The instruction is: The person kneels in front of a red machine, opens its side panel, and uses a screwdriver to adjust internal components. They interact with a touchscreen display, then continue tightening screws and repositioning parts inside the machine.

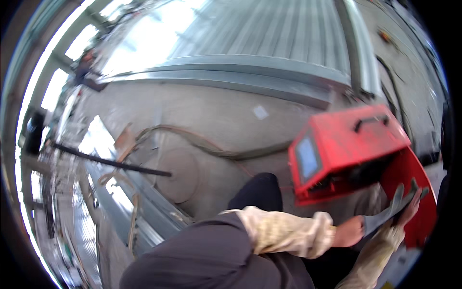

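My left arm, in a beige sleeve, reaches to the right, its wrist bare. A grey work glove (378, 221) covers my left hand (389, 212), with its thumb apart from the other fingers. My right hand (410, 211) is bare where it shows, close against the gloved fingers. Blur and overlap hide whether it grips the glove. Both hands are in front of the open red panel of a red machine housing (353, 127), which has a black top handle (370, 123) and a bluish front panel (308, 158).
Corrugated metal sheets (269, 29) lie on a steel frame (240, 77) ahead. A hose (207, 144) crosses the floor. Left of my knees are a black pole (110, 162) on a round base (178, 176) and shiny metal profiles (139, 207). Another person (87, 72) is at the far left.
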{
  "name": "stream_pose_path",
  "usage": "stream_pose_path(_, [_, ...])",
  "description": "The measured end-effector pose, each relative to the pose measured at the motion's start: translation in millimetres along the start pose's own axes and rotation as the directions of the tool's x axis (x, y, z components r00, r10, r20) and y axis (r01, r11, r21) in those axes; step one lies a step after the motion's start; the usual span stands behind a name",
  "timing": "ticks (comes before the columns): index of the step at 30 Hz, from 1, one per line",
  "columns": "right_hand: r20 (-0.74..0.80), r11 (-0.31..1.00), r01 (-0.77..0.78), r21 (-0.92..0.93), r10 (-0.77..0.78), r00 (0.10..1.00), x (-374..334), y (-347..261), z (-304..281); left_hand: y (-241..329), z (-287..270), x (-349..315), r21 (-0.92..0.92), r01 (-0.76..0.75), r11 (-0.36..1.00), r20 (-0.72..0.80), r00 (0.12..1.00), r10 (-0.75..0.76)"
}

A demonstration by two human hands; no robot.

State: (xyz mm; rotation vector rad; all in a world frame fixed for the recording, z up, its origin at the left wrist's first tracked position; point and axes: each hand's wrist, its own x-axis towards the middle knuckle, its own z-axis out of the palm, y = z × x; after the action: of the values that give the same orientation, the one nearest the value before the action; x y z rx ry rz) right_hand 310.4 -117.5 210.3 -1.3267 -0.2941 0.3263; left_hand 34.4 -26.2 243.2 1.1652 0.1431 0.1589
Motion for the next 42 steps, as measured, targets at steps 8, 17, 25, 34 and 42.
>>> stream_pose_path(8, [0.407, 0.411, 0.389, -0.825, -0.045, 0.912, -101.2, -19.8, 102.4, -4.7, -44.6, -9.5, 0.077, -0.067, 0.995, -0.132, 0.988, 0.077])
stream_pose_path(17, [0.289, 0.99, -0.124, -0.068, 0.138, 0.947, -193.8, -41.4, 69.6, -52.7, -33.2, -17.6, 0.255, -0.019, 0.967, -0.145, 0.988, 0.058])
stream_pose_path(25, [-0.349, 0.84, 0.458, -0.291, -0.539, 0.766, -243.3, -74.9, -69.4, 3.7, 9.0, -11.9, 0.488, -0.361, 0.795, 0.438, 0.889, 0.135])
stream_pose_path(34, [-0.603, -0.466, -0.505, -0.726, 0.078, 0.794, -511.8, -76.4, -237.7, -9.3, -51.8, -1.4, 0.579, -0.076, 0.812, 0.173, 0.984, -0.032])
stream_pose_path(42, [-0.791, -0.29, -0.751, -0.593, 0.387, 0.475, -400.2, -139.8, -252.3, 4.6, -89.4, 7.8, 0.52, 0.003, 0.854, -0.016, 1.0, 0.006])
